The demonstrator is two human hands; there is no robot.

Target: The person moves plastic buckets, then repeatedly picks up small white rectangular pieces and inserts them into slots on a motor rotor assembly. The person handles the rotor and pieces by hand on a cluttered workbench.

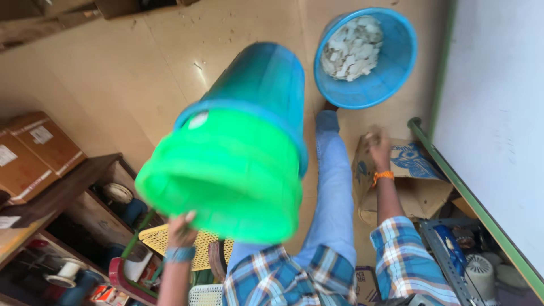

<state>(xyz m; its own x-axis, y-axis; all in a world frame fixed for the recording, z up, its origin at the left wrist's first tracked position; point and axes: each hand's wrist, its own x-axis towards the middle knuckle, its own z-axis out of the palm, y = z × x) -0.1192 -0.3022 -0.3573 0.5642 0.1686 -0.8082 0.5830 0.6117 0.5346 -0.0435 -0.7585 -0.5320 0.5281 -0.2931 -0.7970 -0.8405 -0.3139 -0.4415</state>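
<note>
My left hand (181,228), with a blue-grey wristband, grips the rim of a bright green bucket (226,181). That bucket is nested inside a teal-blue bucket (266,79), and both are tipped on their side and lifted in front of me. My right hand (378,148), with an orange band at the wrist, reaches forward over an open cardboard box (419,192) with blue print. Its fingers are curled and blurred, and something small and pale may be between them. A round blue tub (396,68) holding several pale flat chips stands on the floor ahead.
My leg in blue jeans (334,187) stretches toward the tub across the tan tiled floor (170,62). Brown cartons (34,153) and a wooden shelf with spools (85,198) are at left. A green-edged table (487,113) and a motor (481,272) are at right.
</note>
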